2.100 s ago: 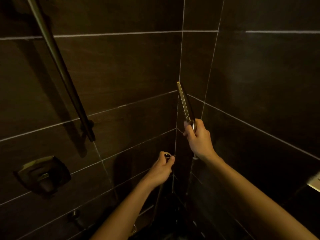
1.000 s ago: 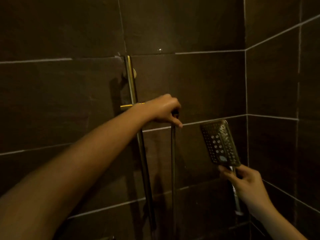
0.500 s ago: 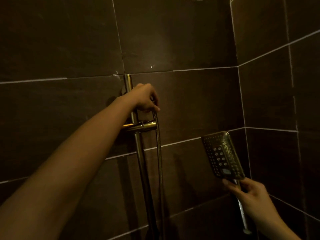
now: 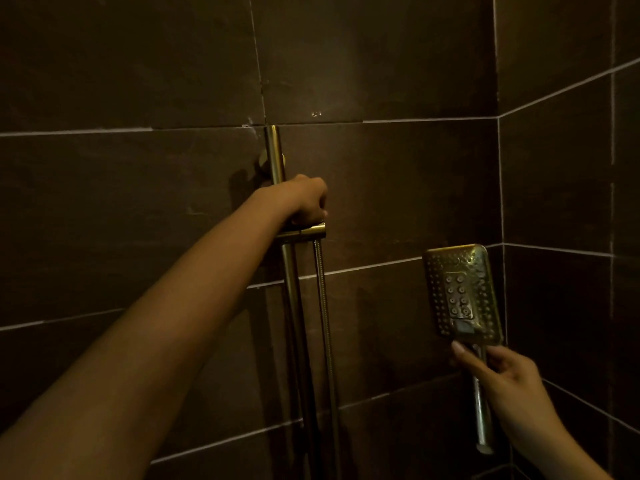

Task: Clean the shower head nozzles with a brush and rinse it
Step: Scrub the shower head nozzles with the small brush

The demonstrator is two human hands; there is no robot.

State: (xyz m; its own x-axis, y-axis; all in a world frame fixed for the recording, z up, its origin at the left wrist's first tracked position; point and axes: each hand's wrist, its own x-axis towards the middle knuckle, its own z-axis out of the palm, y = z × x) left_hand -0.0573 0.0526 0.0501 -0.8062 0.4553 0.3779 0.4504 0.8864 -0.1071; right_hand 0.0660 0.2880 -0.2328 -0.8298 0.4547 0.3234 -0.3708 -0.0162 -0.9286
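Observation:
A square brass-coloured shower head (image 4: 462, 294) is held upright at the lower right, its nozzle face turned toward me. My right hand (image 4: 504, 379) grips its handle just below the head. My left hand (image 4: 306, 199) reaches up to the vertical slide rail (image 4: 275, 152) and is closed over the top of the sliding holder bracket (image 4: 304, 232). The metal hose (image 4: 323, 323) hangs straight down from under that hand, beside the rail. No brush is in view.
Dark brown wall tiles (image 4: 381, 64) with pale grout lines surround me; the corner of the shower runs down at the right (image 4: 500, 168). The rail's wall mount (image 4: 265, 162) sits just above my left hand.
My left hand, holding the hose end, has come down onto the holder bracket. The shower head in my right hand has turned to face me more squarely.

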